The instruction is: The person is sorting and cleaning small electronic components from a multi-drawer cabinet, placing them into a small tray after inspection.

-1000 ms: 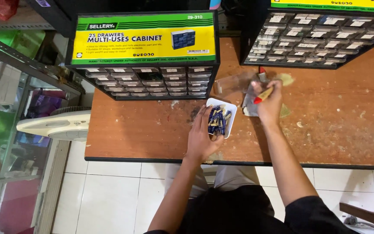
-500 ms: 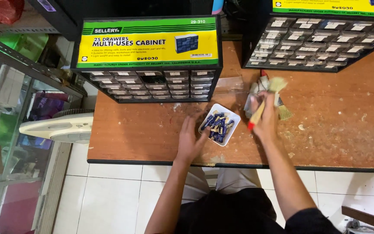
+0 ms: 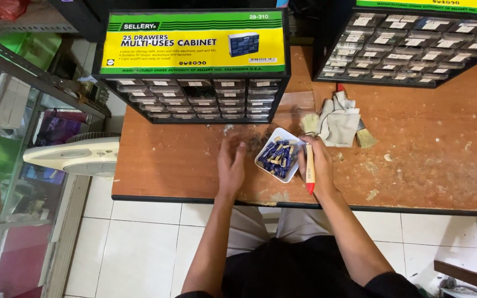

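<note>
I take the small white tray [image 3: 290, 139] of blue connectors [image 3: 276, 154] as my landmark and read across from the far left; well left of the tray, off the bench edge, a pale fan [image 3: 75, 156] sits in front of a glass-fronted shelf unit [image 3: 12, 110]; above and left of the tray stands a black drawer cabinet [image 3: 194, 99] with a yellow and green label card on top, its rows of small clear drawers facing me; just left of the tray my left hand [image 3: 231, 165] lies palm down on the wooden bench [image 3: 426, 165], fingers spread apart and flat, gripping nothing, close to the tray but not touching it; a patch of dark grit lies on the bench between that hand and the cabinet; the tray itself rests on the bench near its front edge, tilted diamond-wise, the connectors heaped inside it; just right of the tray my right hand [image 3: 316, 165] is closed around a paintbrush [image 3: 309, 160], its pale wooden handle with a red tip pointing toward me and its bristles up beside the tray's far corner; above and right of the tray lies a crumpled grey cloth [image 3: 338, 121], and a second brush [image 3: 362, 135] pokes out beside it; further right and behind, a second drawer cabinet [image 3: 409, 44] stands on the bench.
</note>
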